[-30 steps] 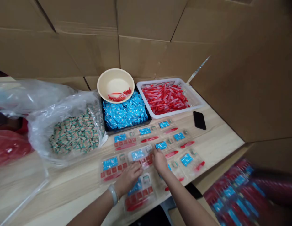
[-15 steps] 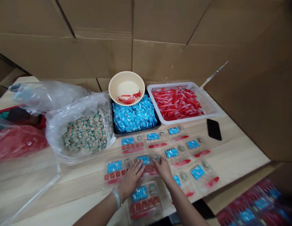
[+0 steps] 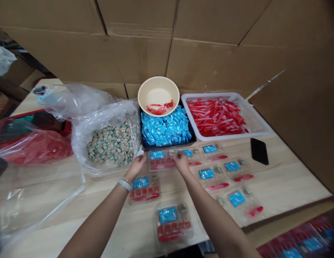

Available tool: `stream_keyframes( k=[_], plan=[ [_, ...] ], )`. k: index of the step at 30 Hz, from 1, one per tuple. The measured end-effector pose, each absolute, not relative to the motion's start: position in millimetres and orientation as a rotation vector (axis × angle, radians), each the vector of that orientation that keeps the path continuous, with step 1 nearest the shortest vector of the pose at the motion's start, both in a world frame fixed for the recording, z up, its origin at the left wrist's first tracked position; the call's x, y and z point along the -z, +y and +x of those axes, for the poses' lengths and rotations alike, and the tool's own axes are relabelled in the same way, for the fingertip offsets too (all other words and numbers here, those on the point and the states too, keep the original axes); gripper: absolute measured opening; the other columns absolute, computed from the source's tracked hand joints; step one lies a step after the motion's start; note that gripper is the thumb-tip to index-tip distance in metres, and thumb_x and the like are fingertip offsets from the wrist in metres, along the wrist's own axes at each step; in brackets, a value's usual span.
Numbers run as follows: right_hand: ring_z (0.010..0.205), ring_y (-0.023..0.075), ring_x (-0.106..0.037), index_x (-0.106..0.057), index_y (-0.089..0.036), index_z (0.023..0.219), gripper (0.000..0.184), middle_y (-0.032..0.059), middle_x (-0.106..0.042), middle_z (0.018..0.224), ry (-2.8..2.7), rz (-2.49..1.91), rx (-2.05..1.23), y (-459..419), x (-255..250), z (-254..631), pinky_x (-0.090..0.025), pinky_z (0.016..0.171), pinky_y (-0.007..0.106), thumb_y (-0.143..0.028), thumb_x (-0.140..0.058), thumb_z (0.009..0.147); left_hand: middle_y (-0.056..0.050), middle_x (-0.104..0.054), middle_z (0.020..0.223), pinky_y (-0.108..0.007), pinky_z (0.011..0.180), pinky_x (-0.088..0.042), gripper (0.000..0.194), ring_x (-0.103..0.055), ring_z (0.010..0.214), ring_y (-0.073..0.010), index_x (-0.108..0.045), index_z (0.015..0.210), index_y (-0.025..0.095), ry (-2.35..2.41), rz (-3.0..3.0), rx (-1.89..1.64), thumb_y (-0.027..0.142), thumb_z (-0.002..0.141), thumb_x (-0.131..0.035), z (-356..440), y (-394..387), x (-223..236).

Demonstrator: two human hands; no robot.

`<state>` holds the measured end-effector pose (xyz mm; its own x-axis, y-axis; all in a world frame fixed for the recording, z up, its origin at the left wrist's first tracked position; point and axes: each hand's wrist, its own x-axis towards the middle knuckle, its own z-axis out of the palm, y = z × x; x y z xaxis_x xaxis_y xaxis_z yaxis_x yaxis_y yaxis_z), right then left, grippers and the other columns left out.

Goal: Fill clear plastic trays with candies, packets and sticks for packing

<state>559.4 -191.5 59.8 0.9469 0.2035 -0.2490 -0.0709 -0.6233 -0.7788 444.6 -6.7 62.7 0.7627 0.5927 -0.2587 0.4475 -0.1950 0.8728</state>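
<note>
My left hand [image 3: 136, 167] reaches the upper left corner of a clear plastic packet [image 3: 161, 160], beside the rim of a clear bag [image 3: 83, 154] of small green-and-beige packets. My right hand [image 3: 181, 163] pinches that packet's upper right corner. The packet holds a blue sachet and red pieces, partly hidden by my fingers. Several similar packets [image 3: 172, 223] lie on the wooden table [image 3: 287, 186] around and below my hands. Behind them, blue sachets [image 3: 165, 129] fill a black tray, and red plastic razors [image 3: 216, 117] fill a white basket [image 3: 228, 136].
A cream bowl [image 3: 156, 91] with a few red pieces rests on the tray's back edge. A black phone [image 3: 259, 151] lies right of the basket. Cardboard walls [image 3: 210, 61] rise behind and right. A red bag [image 3: 34, 147] lies left, and a box of red-and-blue packs [image 3: 304, 243] sits lower right.
Both hands have moved forward from a middle packet to the packet nearest the tray, and the view has shifted. The middle packet now lies uncovered.
</note>
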Motion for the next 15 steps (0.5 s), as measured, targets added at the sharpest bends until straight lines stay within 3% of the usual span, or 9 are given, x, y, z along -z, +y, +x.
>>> stream_keyframes(
  k=[6, 8, 11, 15],
  plan=[
    [0.091, 0.0287, -0.052, -0.053, -0.01, 0.092, 0.035, 0.0203, -0.056, 0.098, -0.253, -2.663, -0.342, -170.0, -72.1, 546.1, -0.037, 0.069, 0.034, -0.038, -0.055, 0.071, -0.012, -0.063, 0.086, -0.041, 0.08, -0.041, 0.036, -0.057, 0.084, -0.0259, -0.06, 0.086, 0.009, 0.941, 1.938, -0.035, 0.035, 0.061, -0.055, 371.8, 5.1, -61.5],
    [0.095, 0.0278, -0.05, -0.054, -0.012, 0.096, 0.033, 0.0195, -0.054, 0.103, -0.344, -2.741, -0.329, -175.0, -79.6, 528.1, -0.037, 0.072, 0.034, -0.038, -0.05, 0.075, -0.014, -0.062, 0.086, -0.04, 0.076, -0.042, 0.046, -0.057, 0.08, -0.0257, -0.056, 0.093, 0.006, 1.037, 1.949, -0.013, 0.038, 0.06, -0.054, 345.3, -1.7, -55.5],
    [0.081, 0.0226, -0.054, -0.057, -0.015, 0.087, 0.022, 0.0137, -0.06, 0.086, -0.417, -2.61, -0.599, -179.0, -77.2, 484.7, -0.038, 0.07, 0.032, -0.029, -0.042, 0.08, -0.012, -0.062, 0.084, -0.037, 0.073, -0.044, 0.053, -0.058, 0.076, -0.0237, -0.053, 0.098, 0.004, 1.129, 1.877, 0.04, 0.041, 0.059, -0.055, 327.4, -17.2, -44.6],
    [0.084, 0.0214, -0.052, -0.055, -0.012, 0.09, 0.019, 0.0121, -0.058, 0.087, -0.301, -2.342, -0.724, -178.6, -57.9, 423.9, -0.039, 0.075, 0.032, -0.019, -0.046, 0.074, -0.011, -0.063, 0.081, -0.035, 0.072, -0.045, 0.051, -0.059, 0.075, -0.0231, -0.056, 0.09, 0.006, 1.141, 1.634, 0.164, 0.043, 0.056, -0.058, 325.3, -31.0, -50.6]
  ],
)
